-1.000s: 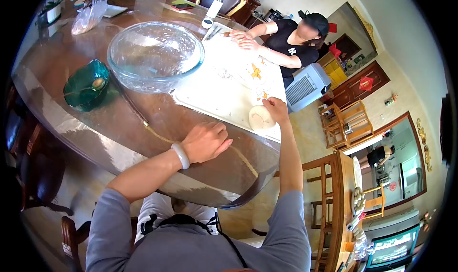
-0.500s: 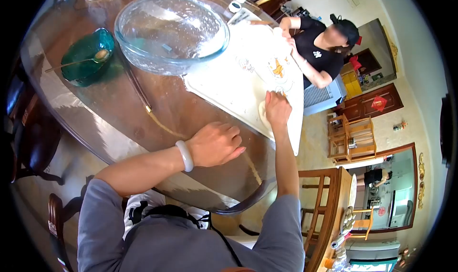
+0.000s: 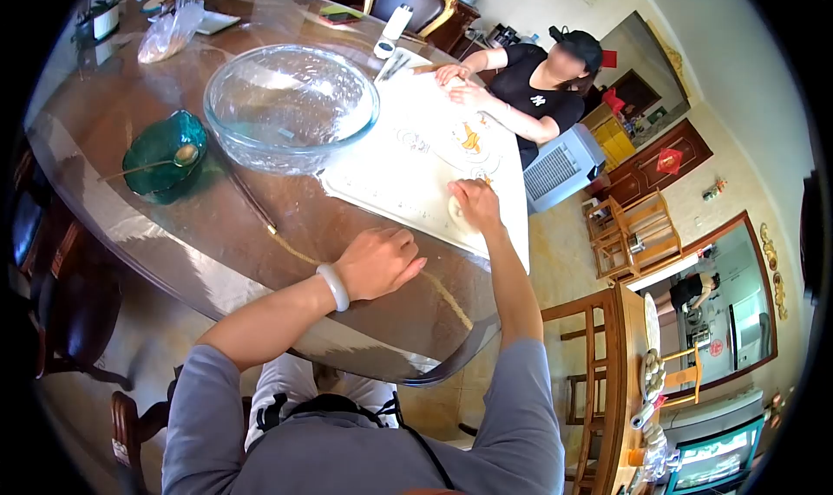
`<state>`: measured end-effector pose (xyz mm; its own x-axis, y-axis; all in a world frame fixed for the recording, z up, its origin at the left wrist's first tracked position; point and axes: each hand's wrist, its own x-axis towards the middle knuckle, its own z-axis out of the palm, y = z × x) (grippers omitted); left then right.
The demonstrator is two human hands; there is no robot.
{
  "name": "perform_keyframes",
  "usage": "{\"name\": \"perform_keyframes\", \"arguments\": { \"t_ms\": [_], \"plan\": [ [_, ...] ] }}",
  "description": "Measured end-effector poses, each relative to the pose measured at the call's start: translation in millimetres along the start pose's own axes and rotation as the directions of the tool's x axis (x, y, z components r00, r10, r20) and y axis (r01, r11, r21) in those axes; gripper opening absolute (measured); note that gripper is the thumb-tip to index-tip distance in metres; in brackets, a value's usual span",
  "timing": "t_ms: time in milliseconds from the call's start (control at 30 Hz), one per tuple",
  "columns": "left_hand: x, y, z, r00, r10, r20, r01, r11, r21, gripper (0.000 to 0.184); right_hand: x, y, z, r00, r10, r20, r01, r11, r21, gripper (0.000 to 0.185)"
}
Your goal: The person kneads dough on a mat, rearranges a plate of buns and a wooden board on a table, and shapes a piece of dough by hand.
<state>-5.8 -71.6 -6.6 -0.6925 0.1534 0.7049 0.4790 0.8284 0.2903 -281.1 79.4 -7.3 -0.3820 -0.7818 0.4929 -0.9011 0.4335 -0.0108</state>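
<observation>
My right hand (image 3: 477, 205), its fingers curled, presses on a pale piece of dough (image 3: 456, 215) at the near edge of the white board (image 3: 382, 194). Part of the dough is hidden under the fingers. My left hand (image 3: 379, 262), with a pale bangle on the wrist, hovers over or rests on the brown tabletop near the board. Its fingers are loosely curled in, and nothing shows in them. Orange and grey printed figures mark the board's surface.
A large glass bowl (image 3: 291, 152) stands left of the board. Beyond my left hand are a green bowl (image 3: 165, 183) with a spoon and a plastic bag (image 3: 171, 33). Across the board, a person in black (image 3: 534, 91) has both hands at its far end.
My view has tilted up, so more of the table's far side shows. My right hand stays on the dough, and my left hand keeps its curled pose. The other person's hands have shifted slightly.
</observation>
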Motion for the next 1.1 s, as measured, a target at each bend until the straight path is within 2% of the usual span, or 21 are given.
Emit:
{"name": "perform_keyframes", "arguments": {
  "t_ms": [67,167,233,267,300,367,467,567,667,800,900,933,1033,1067,1100],
  "plan": [
    [-0.3,2.2,-1.2,0.999,-0.029,0.030,0.030,0.999,-0.016,0.022,-6.1,-5.1,-10.6,1.000,-0.001,0.018,0.000,0.999,0.045,0.038],
    [-1.1,5.3,-4.2,0.995,-0.057,0.086,0.058,0.998,-0.008,0.023,-6.6,-25.3,-42.0,0.930,0.336,0.147,-0.359,0.917,0.176,0.045],
    [3.8,2.4,-7.2,0.996,-0.052,0.071,0.052,0.999,0.003,0.023,-15.0,-8.5,-34.1,0.909,0.376,0.179,-0.390,0.920,0.046,0.048],
    [2.9,2.1,-6.2,0.998,-0.047,0.048,0.047,0.999,-0.002,0.023,-19.9,-8.9,-35.4,0.940,0.316,0.131,-0.330,0.939,0.099,0.042],
    [1.3,2.2,-3.6,0.998,-0.053,0.034,0.053,0.998,-0.016,0.023,-23.1,-21.0,-43.3,0.981,0.191,0.040,-0.193,0.980,0.044,0.032],
    [2.7,1.6,1.2,1.000,-0.013,-0.013,0.013,1.000,-0.009,0.026,-30.9,-28.9,-36.4,0.992,0.070,-0.102,-0.075,0.996,-0.046,0.023],
    [0.6,3.3,2.9,1.000,0.000,-0.019,0.000,1.000,-0.014,0.026,-29.6,-34.4,-29.9,0.995,-0.004,-0.102,-0.009,0.992,-0.125,0.018],
    [1.3,4.5,4.2,1.000,-0.017,-0.007,0.017,1.000,-0.019,0.026,-21.2,-19.5,-17.4,0.996,0.013,-0.094,-0.025,0.992,-0.122,0.015],
    [2.4,4.6,3.4,1.000,-0.021,0.022,0.021,0.999,-0.028,0.025,-10.9,-4.4,-7.3,0.991,0.113,-0.072,-0.123,0.979,-0.165,0.022],
    [3.9,9.4,-5.4,0.991,-0.061,0.120,0.066,0.997,-0.041,0.020,-6.2,5.6,1.0,0.973,0.142,-0.182,-0.184,0.954,-0.239,0.032],
    [3.3,4.9,-1.4,0.995,-0.046,0.092,0.049,0.998,-0.035,0.018,-15.4,-2.5,-2.6,0.911,0.409,-0.042,-0.401,0.859,-0.318,0.041],
    [4.1,5.4,-4.2,0.982,-0.088,0.166,0.093,0.995,-0.022,0.018,-18.8,-8.9,-8.8,0.858,0.513,0.036,-0.496,0.844,-0.206,0.046],
    [8.0,12.5,-5.2,0.990,-0.117,-0.083,0.126,0.985,0.114,0.028,-36.9,-4.1,-20.7,0.916,0.349,0.195,-0.361,0.932,0.026,0.046],
    [10.0,9.8,-10.2,0.984,-0.135,-0.116,0.145,0.986,0.079,0.047,-47.0,-1.8,-25.6,0.921,0.351,0.170,-0.358,0.934,0.012,0.048],
    [13.2,6.9,-16.0,0.977,-0.127,-0.172,0.146,0.984,0.101,0.056,-52.4,-4.9,-34.8,0.911,0.378,0.167,-0.382,0.924,-0.007,0.051]
  ]
}}
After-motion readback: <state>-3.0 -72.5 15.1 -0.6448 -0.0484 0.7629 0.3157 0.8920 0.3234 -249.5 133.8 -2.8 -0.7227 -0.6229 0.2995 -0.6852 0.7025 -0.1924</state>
